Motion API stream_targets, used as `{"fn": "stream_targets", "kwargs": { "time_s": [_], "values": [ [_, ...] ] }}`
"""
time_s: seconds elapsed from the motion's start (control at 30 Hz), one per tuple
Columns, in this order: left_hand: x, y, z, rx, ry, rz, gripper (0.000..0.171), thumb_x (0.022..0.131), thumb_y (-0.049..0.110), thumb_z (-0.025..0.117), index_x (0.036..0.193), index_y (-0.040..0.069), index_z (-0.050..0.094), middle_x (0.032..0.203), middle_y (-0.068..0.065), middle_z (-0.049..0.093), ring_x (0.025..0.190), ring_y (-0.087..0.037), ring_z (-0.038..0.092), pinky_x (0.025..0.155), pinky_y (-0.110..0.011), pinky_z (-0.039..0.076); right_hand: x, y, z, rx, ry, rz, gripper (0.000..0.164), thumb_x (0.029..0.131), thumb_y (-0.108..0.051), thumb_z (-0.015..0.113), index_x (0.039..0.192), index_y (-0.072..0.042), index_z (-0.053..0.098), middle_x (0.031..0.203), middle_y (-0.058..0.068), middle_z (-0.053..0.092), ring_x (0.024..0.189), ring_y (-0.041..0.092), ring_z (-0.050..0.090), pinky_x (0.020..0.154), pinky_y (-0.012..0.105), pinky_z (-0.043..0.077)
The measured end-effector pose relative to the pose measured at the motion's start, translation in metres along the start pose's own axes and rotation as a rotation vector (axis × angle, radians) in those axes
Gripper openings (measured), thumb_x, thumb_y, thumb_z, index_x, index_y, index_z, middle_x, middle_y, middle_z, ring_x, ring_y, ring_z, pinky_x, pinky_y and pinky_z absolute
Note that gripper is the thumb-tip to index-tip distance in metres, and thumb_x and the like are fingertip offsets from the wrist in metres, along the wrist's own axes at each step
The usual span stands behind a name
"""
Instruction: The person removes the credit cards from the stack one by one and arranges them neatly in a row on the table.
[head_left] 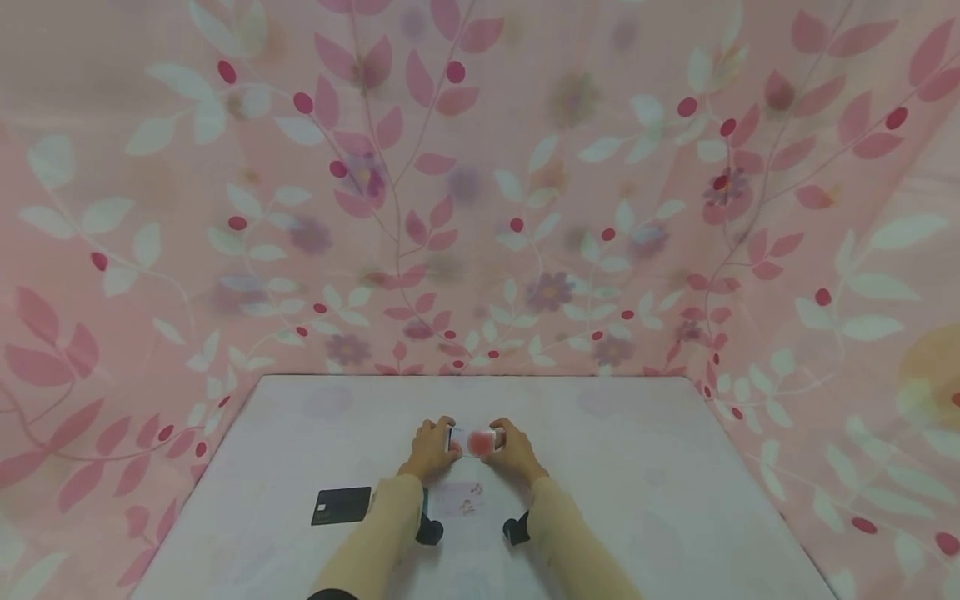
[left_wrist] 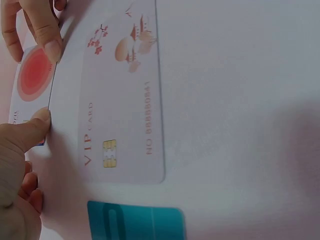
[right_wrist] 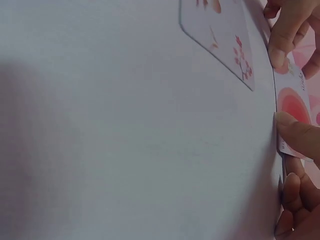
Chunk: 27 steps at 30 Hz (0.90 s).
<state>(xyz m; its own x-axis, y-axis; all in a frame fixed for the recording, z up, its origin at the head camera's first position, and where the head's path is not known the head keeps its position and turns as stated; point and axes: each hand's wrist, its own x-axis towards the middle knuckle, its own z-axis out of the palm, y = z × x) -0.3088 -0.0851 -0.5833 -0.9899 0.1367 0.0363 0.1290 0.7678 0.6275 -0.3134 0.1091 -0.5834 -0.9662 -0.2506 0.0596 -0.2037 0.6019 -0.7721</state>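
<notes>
1. Our left hand (head_left: 432,447) and right hand (head_left: 516,452) share one grip: each pinches an end of the red-circle card (head_left: 481,443), thumbs at its near edge, fingers round its far edge. Whether that card touches the white tabletop (head_left: 660,475), we cannot tell.
2. The red-circle card lies right between our hands, its long axis running from the left one to the right one, so each hand is about equally near it. Its chip and smaller red patch sit toward our left thumb, the large circle toward our right.
3. On our side of the grip, across a strip of tabletop, lies the pale VIP card (left_wrist: 122,100), its long axis roughly parallel to the held one. Our left hand is the nearer to it.
4. Beyond the pale card's left end, apart from it, is a teal card (left_wrist: 137,221); in the head view our left sleeve (head_left: 382,521) covers most of it.
5. Outward of that sleeve, nearer us than the grip, lies a black card (head_left: 343,506); the left forearm stands between it and our right hand.
</notes>
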Motion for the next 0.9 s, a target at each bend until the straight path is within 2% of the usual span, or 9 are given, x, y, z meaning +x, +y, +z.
{"fn": "stream_targets", "kwargs": {
  "time_s": [0.13, 0.3, 0.47, 0.57, 0.7, 0.9],
  "values": [
    [0.001, -0.003, 0.005, 0.0, 0.035, 0.002, 0.054, 0.076, 0.016, 0.076, 0.123, 0.01, 0.05, 0.106, -0.018, 0.049, 0.093, -0.032, 0.047, 0.082, -0.052, 0.042, -0.006, 0.0, 0.005, -0.009, 0.032, -0.013, 0.064, 0.07, -0.009, 0.079, 0.126, -0.003, 0.049, 0.079, 0.002, 0.059, 0.07, 0.014, 0.048, 0.066, 0.031, 0.041],
    [0.0, -0.007, 0.009, -0.003, 0.066, 0.03, 0.054, 0.076, 0.018, 0.076, 0.122, 0.009, 0.05, 0.108, -0.019, 0.05, 0.095, -0.033, 0.049, 0.084, -0.051, 0.042, -0.012, -0.003, 0.011, -0.067, 0.085, -0.065, 0.062, 0.074, -0.005, 0.075, 0.13, 0.001, 0.049, 0.078, 0.0, 0.054, 0.07, 0.012, 0.045, 0.062, 0.027, 0.039],
    [-0.004, -0.007, 0.008, -0.085, 0.054, 0.063, 0.06, 0.07, 0.011, 0.078, 0.122, 0.002, 0.05, 0.11, -0.019, 0.051, 0.102, -0.035, 0.051, 0.092, -0.05, 0.042, -0.017, -0.004, 0.013, -0.082, 0.106, -0.103, 0.06, 0.076, -0.006, 0.073, 0.13, 0.005, 0.048, 0.078, 0.0, 0.052, 0.069, 0.01, 0.043, 0.062, 0.025, 0.037],
    [-0.008, -0.003, 0.006, -0.171, 0.067, 0.099, 0.064, 0.065, 0.004, 0.079, 0.122, -0.004, 0.049, 0.109, -0.019, 0.054, 0.102, -0.034, 0.052, 0.094, -0.049, 0.042, -0.021, -0.003, 0.012, -0.055, 0.095, -0.122, 0.061, 0.077, -0.007, 0.072, 0.131, 0.006, 0.047, 0.078, 0.002, 0.053, 0.069, 0.01, 0.043, 0.063, 0.026, 0.038],
    [-0.015, 0.001, 0.002, -0.259, 0.099, 0.14, 0.064, 0.063, -0.003, 0.079, 0.12, -0.01, 0.051, 0.105, -0.019, 0.057, 0.094, -0.031, 0.055, 0.087, -0.046, 0.046, -0.026, -0.001, 0.007, -0.03, 0.073, -0.13, 0.06, 0.077, -0.008, 0.072, 0.131, 0.005, 0.048, 0.081, 0.004, 0.054, 0.072, 0.012, 0.044, 0.064, 0.027, 0.04],
    [-0.026, 0.005, -0.001, -0.29, 0.146, 0.153, 0.059, 0.061, -0.002, 0.081, 0.115, -0.009, 0.057, 0.096, -0.013, 0.062, 0.085, -0.023, 0.056, 0.076, -0.037, 0.049, -0.032, -0.003, -0.002, -0.045, 0.063, -0.151, 0.06, 0.075, -0.007, 0.074, 0.13, 0.003, 0.05, 0.084, 0.005, 0.057, 0.074, 0.012, 0.045, 0.066, 0.027, 0.041]
  ]
}}
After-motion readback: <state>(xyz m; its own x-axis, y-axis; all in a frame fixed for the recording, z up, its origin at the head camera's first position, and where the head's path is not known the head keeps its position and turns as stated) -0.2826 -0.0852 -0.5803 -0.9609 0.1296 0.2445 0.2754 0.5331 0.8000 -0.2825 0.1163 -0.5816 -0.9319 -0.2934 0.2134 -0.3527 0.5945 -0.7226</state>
